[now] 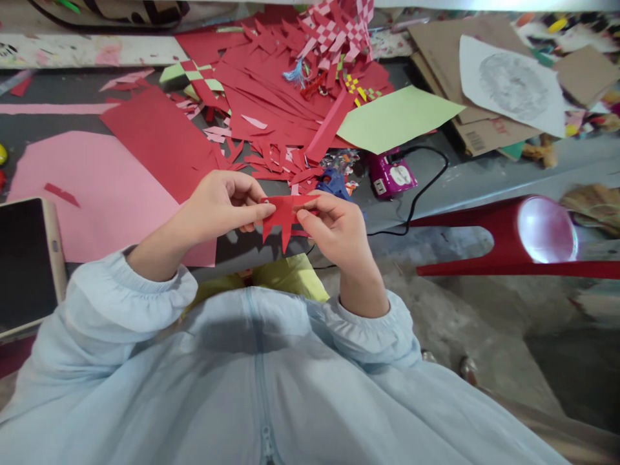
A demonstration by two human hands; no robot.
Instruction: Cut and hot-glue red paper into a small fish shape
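Between my two hands is a small red paper cutout [283, 216] with pointed tips hanging down. My left hand [225, 200] pinches its left end between thumb and fingers. The right end is pinched by my right hand [334, 223], whose curled fingers hide part of the paper. Just beyond the hands lie many red paper scraps [276, 161] and a blue tool [334, 183], perhaps scissors, partly covered. Left of my left hand, a large pink paper sheet [97, 194] and a red paper sheet [155, 135] overlap on the dark table.
A red paper pile [261, 97] with pink-and-red woven pieces [334, 32] stands at the back. To the right are a green sheet [397, 119], a purple box [392, 174] with a black cable [443, 161], cardboard [484, 132] and a red stool [504, 239]. A tablet [26, 265] lies left.
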